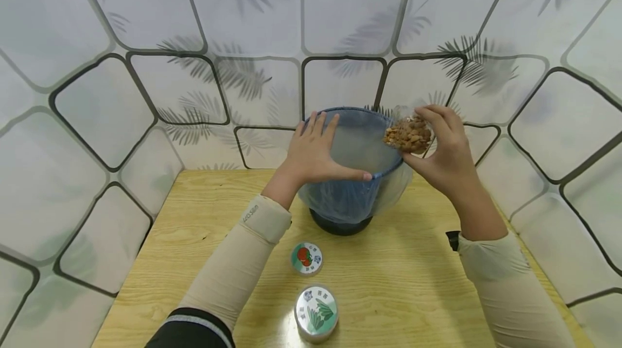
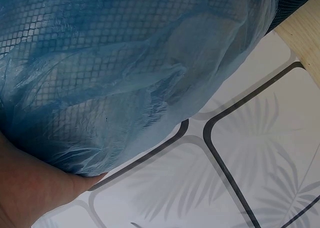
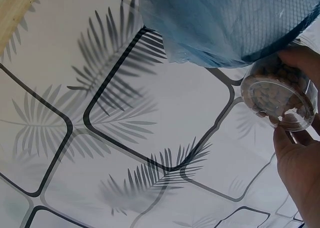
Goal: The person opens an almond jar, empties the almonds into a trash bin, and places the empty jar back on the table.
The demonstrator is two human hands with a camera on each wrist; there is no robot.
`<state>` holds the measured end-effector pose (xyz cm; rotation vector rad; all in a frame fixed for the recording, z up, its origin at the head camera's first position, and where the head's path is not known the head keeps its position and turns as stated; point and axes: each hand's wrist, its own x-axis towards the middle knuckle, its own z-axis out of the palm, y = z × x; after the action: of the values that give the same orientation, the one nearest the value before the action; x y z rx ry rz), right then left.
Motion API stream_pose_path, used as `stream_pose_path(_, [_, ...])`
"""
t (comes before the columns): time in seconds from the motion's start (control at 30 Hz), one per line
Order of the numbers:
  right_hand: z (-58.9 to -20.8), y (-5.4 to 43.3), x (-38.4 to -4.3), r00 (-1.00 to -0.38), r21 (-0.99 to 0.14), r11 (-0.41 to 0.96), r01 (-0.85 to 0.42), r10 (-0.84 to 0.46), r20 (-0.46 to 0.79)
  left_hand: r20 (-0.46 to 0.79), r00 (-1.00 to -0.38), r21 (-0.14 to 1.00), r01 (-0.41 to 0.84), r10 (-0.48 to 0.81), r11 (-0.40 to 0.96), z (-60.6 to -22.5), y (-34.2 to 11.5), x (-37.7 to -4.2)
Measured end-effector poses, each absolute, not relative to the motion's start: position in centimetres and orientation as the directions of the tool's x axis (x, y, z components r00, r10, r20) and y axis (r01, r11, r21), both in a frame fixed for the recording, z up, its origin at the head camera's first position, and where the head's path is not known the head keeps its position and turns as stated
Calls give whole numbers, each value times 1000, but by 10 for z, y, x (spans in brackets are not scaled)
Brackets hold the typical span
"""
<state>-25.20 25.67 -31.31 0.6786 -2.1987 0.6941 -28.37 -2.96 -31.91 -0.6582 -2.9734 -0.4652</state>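
Note:
A trash can [image 1: 340,226] stands on the table, lined with a thin blue plastic bag [image 1: 335,199] folded over its rim; mesh shows through the bag in both wrist views. My left hand [image 1: 311,154] is spread across the can's left side, fingers at the far-left rim and thumb stretched straight along the near rim. On the other side my right hand [image 1: 449,148] grips a clear plastic jar [image 1: 408,133] of small brown nut-like pieces between thumb and fingers. The jar lies tilted at the right rim, its mouth end toward the can's opening. Its rounded base [image 3: 280,100] faces the right wrist view.
In front of the can, a round lid [image 1: 306,258] with a tomato picture lies on the wooden table [image 1: 218,229]. Nearer stands a round container [image 1: 316,313] with a green leaf picture on top. Patterned white walls [image 1: 262,89] close in the table's back and sides.

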Motion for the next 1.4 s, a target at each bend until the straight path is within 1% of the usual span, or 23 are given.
stream_pose_path(0.33, [-313,258,-252,-603,-242,731,-638,-278,748,116,-910,278,414,398,867,-320,-29,-284])
stream_pose_path(0.57, [-313,259,-252,-583,-183,751,-634,-309,751,127,-908,282,419,399,863,-320,-29,-284])
stream_pose_path(0.9, [-314,258,-253,-553,-146,749,-646,-327,766,119,-909,276,418,400,866,-320,-30,-285])
stream_pose_path(1.1, [-314,258,-254,-542,-140,746,-651,-328,773,120,-908,276,418,401,865,-320,-29,-285])
stream_pose_path(1.4, [-313,257,-254,-548,-150,746,-648,-320,773,123,-906,274,422,404,864,-321,-29,-286])
